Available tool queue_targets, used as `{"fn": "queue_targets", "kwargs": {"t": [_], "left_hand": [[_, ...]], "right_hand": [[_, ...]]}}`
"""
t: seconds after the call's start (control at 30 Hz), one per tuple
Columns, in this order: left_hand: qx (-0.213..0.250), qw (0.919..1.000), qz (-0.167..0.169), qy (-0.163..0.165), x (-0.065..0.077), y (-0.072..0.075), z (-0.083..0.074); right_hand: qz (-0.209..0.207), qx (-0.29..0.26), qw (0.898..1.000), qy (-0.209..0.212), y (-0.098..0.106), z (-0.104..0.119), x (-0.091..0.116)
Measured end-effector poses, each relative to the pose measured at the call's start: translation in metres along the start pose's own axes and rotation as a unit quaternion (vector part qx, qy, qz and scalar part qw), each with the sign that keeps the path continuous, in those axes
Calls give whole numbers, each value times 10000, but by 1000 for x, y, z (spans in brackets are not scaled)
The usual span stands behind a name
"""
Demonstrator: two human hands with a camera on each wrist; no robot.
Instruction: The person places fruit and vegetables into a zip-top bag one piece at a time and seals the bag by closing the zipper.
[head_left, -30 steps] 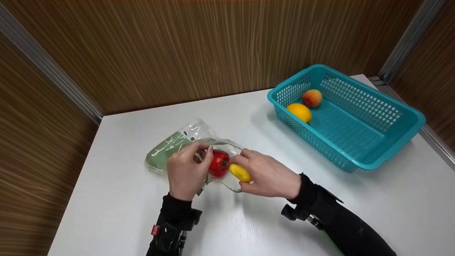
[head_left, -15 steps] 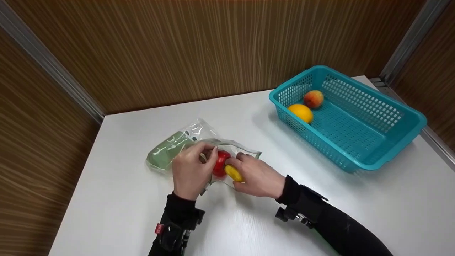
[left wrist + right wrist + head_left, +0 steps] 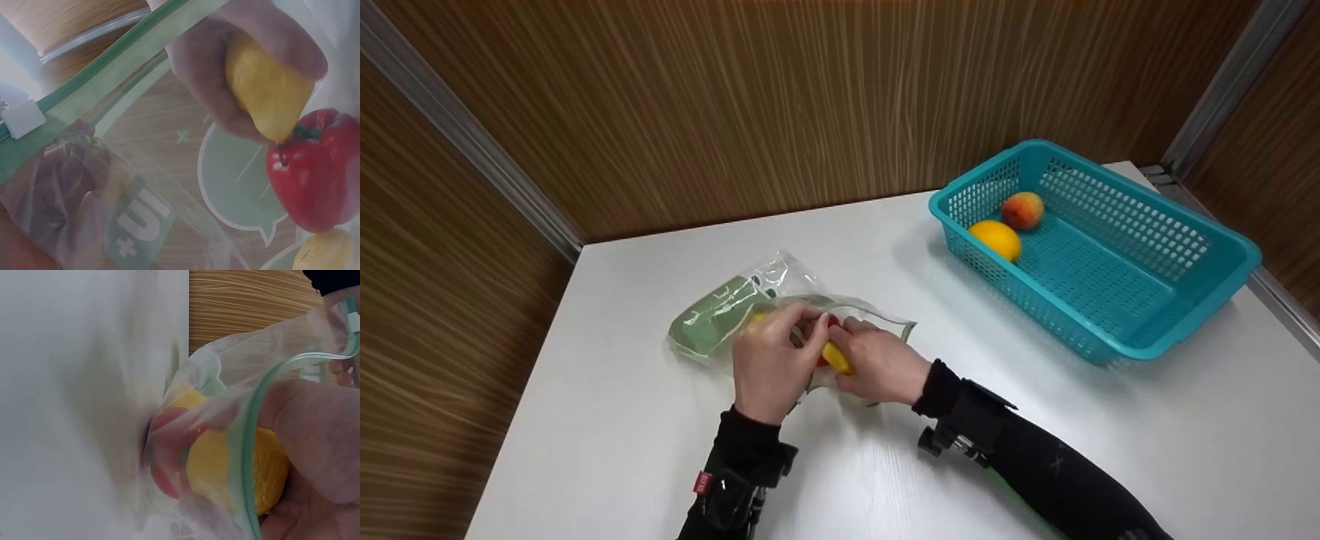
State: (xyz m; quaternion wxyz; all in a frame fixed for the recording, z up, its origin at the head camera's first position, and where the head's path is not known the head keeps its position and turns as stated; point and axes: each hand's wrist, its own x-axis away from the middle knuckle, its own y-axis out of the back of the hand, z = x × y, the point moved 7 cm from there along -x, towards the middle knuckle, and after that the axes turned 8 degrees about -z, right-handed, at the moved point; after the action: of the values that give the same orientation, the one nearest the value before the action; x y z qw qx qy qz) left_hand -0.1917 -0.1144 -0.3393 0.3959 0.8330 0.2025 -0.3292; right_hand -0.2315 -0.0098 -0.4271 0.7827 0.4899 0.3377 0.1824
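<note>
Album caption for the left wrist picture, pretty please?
Right fingers hold a yellow tapered fruit near a red bell pepper in a clear, green-edged plastic bag.

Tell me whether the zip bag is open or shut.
The zip bag is open: its green rim gapes, the right hand holds a yellow fruit at the mouth, and a red pepper shows inside.

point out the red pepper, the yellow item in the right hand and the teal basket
Red pepper (image 3: 315, 183): left wrist view, middle of its glossy side
Yellow item (image 3: 263, 87): left wrist view, middle of its body
Teal basket (image 3: 1099, 270): head view, bare part of its floor
</note>
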Motion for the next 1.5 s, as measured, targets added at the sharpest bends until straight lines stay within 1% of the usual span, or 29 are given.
{"fn": "queue_targets", "kwargs": {"t": [0.1, 0.27, 0.33, 0.47, 0.57, 0.7, 0.83, 0.93, 1.07, 1.27, 1.37, 1.5], "left_hand": [[2, 10000, -46, -35, 1, 0, 0], [-50, 9998, -147, -101, 0, 1, -1], [-78, 9998, -167, -92, 0, 1, -1], [-56, 9999, -143, -5, 0, 1, -1], [-19, 9999, -100, 52, 0, 0, -1], [-25, 10000, -72, 40, -1, -2, -2], [-20, 10000, -42, -2, -2, -2, -1], [-29, 10000, -42, 7, -2, -1, 0], [-40, 10000, -65, 22, -2, 1, 2], [11, 10000, 6, 86, -2, 0, 3], [39, 9999, 23, 140, -3, 0, 3], [52, 9998, 29, 166, -3, -1, 3]], "right_hand": [[47, 51, 10000, -66, -5, -3, -7], [278, 132, 9992, -260, -12, -9, -17], [368, 129, 9986, -353, -15, -12, -20], [423, 194, 9979, -450, -17, -15, -21], [300, 247, 9982, -450, -13, -17, -19], [-90, 373, 9986, -363, -6, -17, -15], [-425, 702, 9964, -198, 2, -15, -13], [-511, 773, 9957, 6, 7, -12, -12], [-293, 525, 9981, 109, 17, -7, -9], [283, 103, 9993, -232, 40, -6, 4], [431, 63, 9986, -307, 49, -7, 12], [520, 25, 9982, -281, 56, -8, 18]]}}
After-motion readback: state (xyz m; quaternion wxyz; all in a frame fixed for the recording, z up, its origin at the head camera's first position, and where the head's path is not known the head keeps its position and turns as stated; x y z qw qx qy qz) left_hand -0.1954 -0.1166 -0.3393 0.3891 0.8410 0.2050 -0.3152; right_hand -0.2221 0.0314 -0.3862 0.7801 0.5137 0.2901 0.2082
